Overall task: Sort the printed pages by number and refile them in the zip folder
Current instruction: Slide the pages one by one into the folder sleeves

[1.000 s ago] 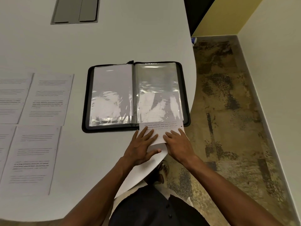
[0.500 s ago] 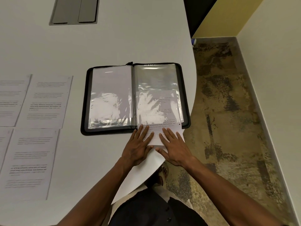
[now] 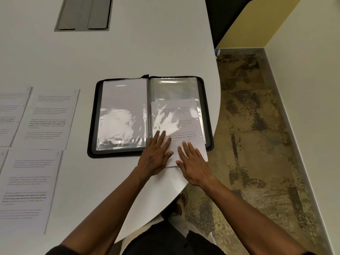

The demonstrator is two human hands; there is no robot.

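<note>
Head view: the page (image 3: pixel 181 126) lies part way in the folder's (image 3: pixel 150 116) right sleeve, long side running away from the person, near end sticking out. Left hand (image 3: pixel 154 157) and right hand (image 3: pixel 193 166) press flat on it, fingers spread. Four more pages (image 3: pixel 47 118) lie left on the white tabletop (image 3: pixel 147 48). Patchy brown floor (image 3: pixel 257 144) shows right.

Both forearms bare from wrist to near the elbow; left hand (image 3: pixel 156 159) and right hand (image 3: pixel 195 166) carry no rings, watch or gloves that can be made out. Dark, near-black sleeve edges show at the bottom corners of the head view, and the torso is covered by a dark garment (image 3: pixel 165 242). One foot (image 3: pixel 182 201) in an open sandal shows below the table's edge; strap detail too dim to tell.
</note>
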